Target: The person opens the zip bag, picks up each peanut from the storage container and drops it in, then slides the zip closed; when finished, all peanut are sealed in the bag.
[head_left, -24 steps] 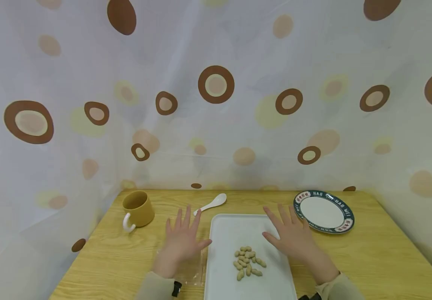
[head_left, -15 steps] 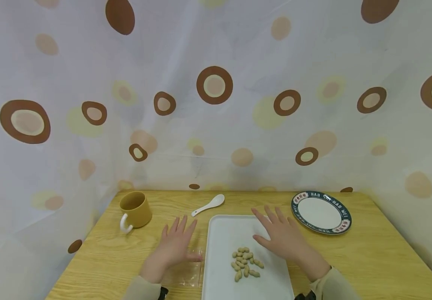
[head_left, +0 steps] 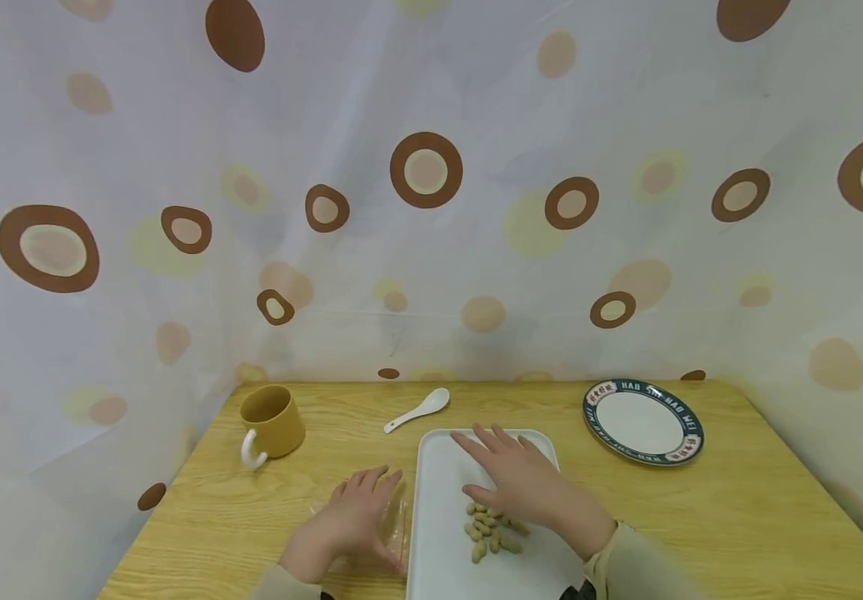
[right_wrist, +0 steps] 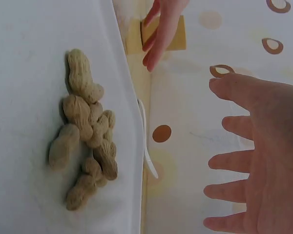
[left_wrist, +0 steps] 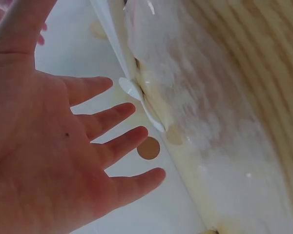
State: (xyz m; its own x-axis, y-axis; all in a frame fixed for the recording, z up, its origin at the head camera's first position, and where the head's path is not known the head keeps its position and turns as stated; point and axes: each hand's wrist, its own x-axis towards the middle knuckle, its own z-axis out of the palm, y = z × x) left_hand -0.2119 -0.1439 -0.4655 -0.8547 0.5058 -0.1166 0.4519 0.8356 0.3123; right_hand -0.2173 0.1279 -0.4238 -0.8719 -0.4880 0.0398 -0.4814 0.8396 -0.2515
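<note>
In the head view my left hand (head_left: 347,523) hovers over a clear plastic bag (head_left: 399,525) lying left of the tray, fingers spread. The left wrist view shows the palm side of that hand with nothing in it, beside the crinkled bag (left_wrist: 200,97). My right hand (head_left: 525,483) is above the white tray (head_left: 442,467), its fingers apart and holding nothing. A small pile of unshelled peanuts (head_left: 480,529) rests on the tray, partly hidden under the right hand. From the right wrist, the peanuts (right_wrist: 78,114) show close up.
A mustard-yellow mug (head_left: 281,425) with a white handle stands at the back left. Behind the tray lies a white spoon (head_left: 424,408). A plate (head_left: 641,423) with a dark green patterned rim sits at the back right. A spotted curtain (head_left: 431,250) encloses the wooden table (head_left: 769,508).
My right hand has moved left, from the tray's right edge to over the peanuts. The left hand has come down and nearer to the plastic bag. The tray and peanuts stay put.
</note>
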